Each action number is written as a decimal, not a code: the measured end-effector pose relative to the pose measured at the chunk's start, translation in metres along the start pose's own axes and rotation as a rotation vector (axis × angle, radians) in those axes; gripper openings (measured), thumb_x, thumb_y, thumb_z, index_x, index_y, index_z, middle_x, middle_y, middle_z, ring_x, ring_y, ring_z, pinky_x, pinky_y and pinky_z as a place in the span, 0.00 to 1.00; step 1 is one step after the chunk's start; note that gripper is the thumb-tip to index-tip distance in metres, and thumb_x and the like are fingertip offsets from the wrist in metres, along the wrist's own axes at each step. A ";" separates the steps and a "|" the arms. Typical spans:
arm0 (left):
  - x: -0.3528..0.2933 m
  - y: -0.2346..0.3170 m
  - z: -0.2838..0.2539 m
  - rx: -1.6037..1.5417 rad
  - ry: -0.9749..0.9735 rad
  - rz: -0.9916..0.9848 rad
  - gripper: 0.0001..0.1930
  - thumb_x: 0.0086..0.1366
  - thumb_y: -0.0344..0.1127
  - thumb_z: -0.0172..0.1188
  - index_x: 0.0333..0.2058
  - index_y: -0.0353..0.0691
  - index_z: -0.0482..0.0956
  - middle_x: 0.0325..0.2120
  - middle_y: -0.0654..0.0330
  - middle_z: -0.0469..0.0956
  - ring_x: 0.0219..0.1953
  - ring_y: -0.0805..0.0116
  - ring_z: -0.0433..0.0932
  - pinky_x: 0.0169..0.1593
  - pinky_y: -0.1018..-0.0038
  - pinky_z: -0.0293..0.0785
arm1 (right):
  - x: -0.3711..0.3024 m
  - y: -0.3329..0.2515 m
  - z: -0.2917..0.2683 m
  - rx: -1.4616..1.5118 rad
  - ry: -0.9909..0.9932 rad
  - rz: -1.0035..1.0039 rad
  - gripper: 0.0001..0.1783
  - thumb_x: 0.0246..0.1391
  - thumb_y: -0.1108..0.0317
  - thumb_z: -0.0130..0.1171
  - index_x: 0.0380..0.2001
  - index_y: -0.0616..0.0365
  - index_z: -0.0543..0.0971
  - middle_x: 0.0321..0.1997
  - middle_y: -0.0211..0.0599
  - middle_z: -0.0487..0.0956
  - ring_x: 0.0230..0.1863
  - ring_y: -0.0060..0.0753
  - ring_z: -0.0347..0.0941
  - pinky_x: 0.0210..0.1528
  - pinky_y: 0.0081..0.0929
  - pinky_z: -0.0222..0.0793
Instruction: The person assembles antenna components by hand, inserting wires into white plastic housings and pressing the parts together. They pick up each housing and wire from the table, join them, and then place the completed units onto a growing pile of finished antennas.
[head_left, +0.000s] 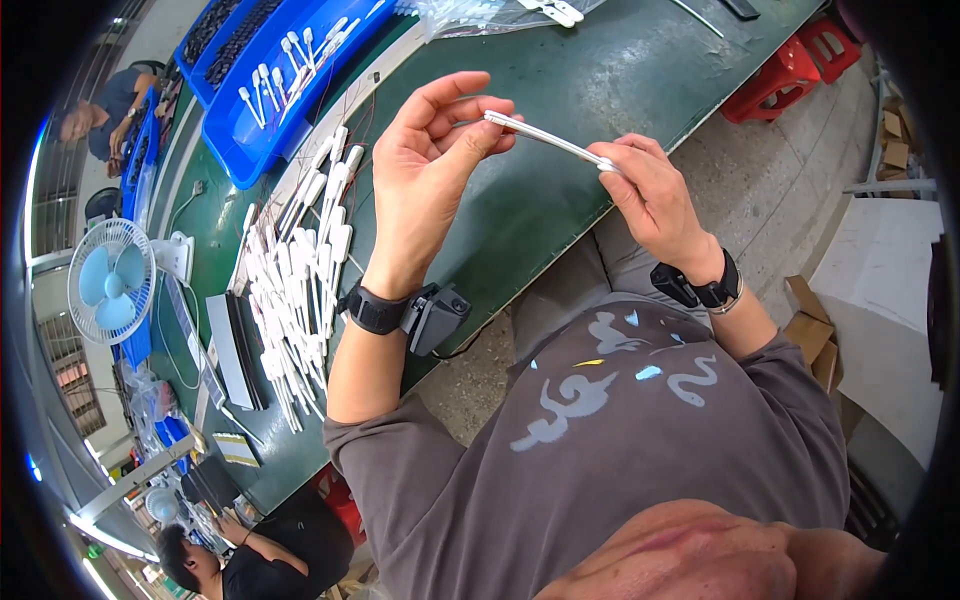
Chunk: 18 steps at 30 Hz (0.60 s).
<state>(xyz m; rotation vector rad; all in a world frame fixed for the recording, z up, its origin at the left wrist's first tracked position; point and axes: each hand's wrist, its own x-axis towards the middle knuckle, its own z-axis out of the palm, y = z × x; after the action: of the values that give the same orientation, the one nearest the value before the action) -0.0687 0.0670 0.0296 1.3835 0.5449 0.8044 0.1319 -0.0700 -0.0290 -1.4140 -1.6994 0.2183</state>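
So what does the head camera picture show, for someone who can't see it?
A person holds a thin white stick between both hands, left hand and right hand, above a green table. A pile of white sticks and a blue tray lie to the left.

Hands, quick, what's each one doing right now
Left hand: closed, fingertips pinching one end of the thin white rod.
Right hand: closed, gripping the rod's other end.
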 end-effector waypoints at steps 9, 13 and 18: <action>0.001 0.005 -0.005 -0.072 -0.087 -0.102 0.24 0.67 0.23 0.54 0.61 0.31 0.64 0.55 0.46 0.73 0.51 0.59 0.79 0.55 0.69 0.77 | 0.000 0.004 -0.003 -0.099 -0.054 -0.077 0.12 0.61 0.72 0.54 0.47 0.64 0.77 0.32 0.38 0.79 0.29 0.38 0.72 0.54 0.38 0.66; 0.005 0.003 -0.005 -0.156 -0.072 -0.099 0.24 0.68 0.27 0.55 0.62 0.31 0.64 0.56 0.46 0.72 0.53 0.58 0.78 0.57 0.68 0.75 | 0.000 0.005 -0.001 -0.111 0.003 -0.063 0.13 0.60 0.72 0.55 0.47 0.63 0.77 0.32 0.38 0.78 0.30 0.39 0.73 0.53 0.38 0.67; 0.003 -0.009 0.006 -0.094 0.164 0.002 0.22 0.68 0.34 0.58 0.58 0.30 0.69 0.49 0.50 0.76 0.51 0.61 0.79 0.55 0.70 0.77 | -0.001 0.000 0.009 -0.181 0.095 -0.079 0.13 0.59 0.73 0.57 0.47 0.62 0.77 0.34 0.38 0.78 0.32 0.41 0.73 0.49 0.37 0.68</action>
<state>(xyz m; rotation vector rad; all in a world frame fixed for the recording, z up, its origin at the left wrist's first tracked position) -0.0606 0.0661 0.0219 1.2393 0.6246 0.9389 0.1255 -0.0670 -0.0347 -1.4601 -1.7267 -0.0472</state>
